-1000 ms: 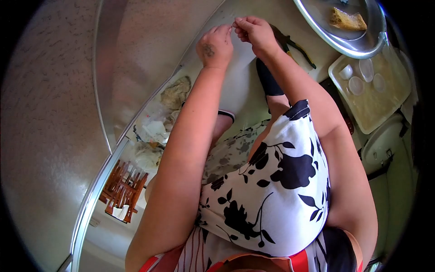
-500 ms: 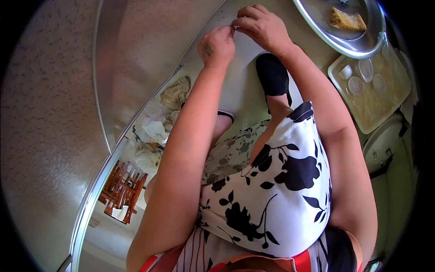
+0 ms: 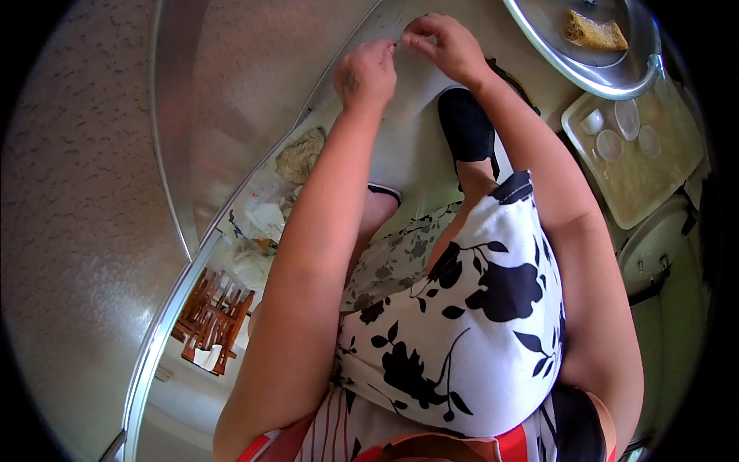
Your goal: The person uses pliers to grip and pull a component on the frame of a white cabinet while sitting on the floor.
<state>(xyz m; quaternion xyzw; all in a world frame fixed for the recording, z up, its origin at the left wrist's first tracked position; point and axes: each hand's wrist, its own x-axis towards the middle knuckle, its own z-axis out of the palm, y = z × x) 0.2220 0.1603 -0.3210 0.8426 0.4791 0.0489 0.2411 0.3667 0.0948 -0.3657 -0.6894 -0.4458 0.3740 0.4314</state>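
Both bare hands are at the far middle of the scene, raised over a pale, smooth floor (image 3: 416, 142). The left hand (image 3: 366, 75) has its grip closed, thumb and fingers pinched at the tips. The right hand (image 3: 446, 48) is just beside it, thumb and forefinger drawn together and pointing at the left fingertips; full closure cannot be confirmed. Any item at the fingertips is too small to identify.

A slim, dark-handled tool (image 3: 514, 86) lies just to the right of the right wrist, partly hidden by the forearm. Nearer, below the hands, is a black slip-on shoe (image 3: 466, 127) on a foot.

At far right, a round, shiny metal basin (image 3: 550, 64) contains a yellowish-brown, rough-textured block (image 3: 596, 32). Just nearer is a cream rectangular tray (image 3: 631, 181) with rounded corners. It bears a small white cup (image 3: 592, 122) and three round, translucent plastic pieces (image 3: 609, 145), grouped toward its far side.

To the left of the left forearm lies a crumpled, brownish cloth (image 3: 300, 156), with a translucent whitish plastic bag (image 3: 252, 266) nearer. Slatted brown wooden furniture (image 3: 212, 312) is visible at near left. A black-and-white floral garment (image 3: 462, 346) covers the person's lap.
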